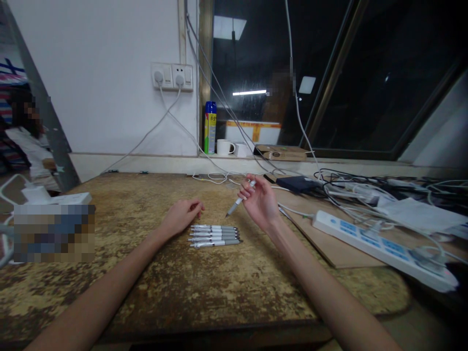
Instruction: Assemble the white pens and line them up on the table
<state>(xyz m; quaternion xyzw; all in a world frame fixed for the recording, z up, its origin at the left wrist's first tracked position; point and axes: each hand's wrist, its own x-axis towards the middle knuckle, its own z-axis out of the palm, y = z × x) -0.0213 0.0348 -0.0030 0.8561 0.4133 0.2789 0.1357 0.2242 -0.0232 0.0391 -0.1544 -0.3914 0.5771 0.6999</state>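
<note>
My right hand [260, 199] is raised over the table, palm turned up, its fingers closed around a white and grey pen [237, 202]. The pen slants with its tip down to the left. Several matching pens [215, 236] lie side by side on the worn wooden table [175, 287], their grey grip ends pointing right. My left hand [184, 214] rests on the tabletop just behind and left of the row, fingers curled. Whether anything is inside its fingers is hidden.
A white power strip [376, 248] and a brown board [351, 251] lie on the right, with tangled cables [351, 190] behind. Another white strip [73, 198] is at the left edge. A spray can [210, 129] and white mug [224, 146] stand on the sill. A person sits far left.
</note>
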